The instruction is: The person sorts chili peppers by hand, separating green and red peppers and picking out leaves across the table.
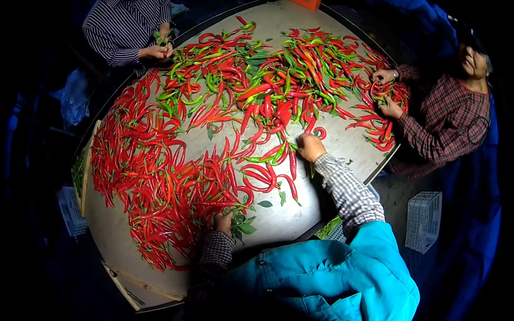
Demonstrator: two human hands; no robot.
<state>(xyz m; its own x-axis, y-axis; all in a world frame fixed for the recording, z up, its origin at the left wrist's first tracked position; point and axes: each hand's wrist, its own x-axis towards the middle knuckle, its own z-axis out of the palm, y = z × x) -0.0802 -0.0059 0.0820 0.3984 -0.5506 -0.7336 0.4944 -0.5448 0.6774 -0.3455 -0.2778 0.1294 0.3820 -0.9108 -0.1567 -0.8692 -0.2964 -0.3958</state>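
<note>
A big heap of red peppers (155, 166) covers the left and near part of the metal table (300, 214). Mixed red and green peppers (289, 69) lie across its far side. My left hand (224, 222) is at the near edge of the red heap, beside green leaves (243, 224); its fingers are mostly hidden. My right hand (310, 147) is closed at the near edge of the mixed peppers, with something green below its fingers that I cannot make out clearly. Several red and green peppers lie just left of it.
A person in a striped shirt (120, 35) handles green stems at the far left. Another in a plaid shirt (444, 117) handles peppers at the right. A white crate (423, 222) stands at the right, an orange object (307, 4) at the far edge. Wooden strips (147, 286) border the near left.
</note>
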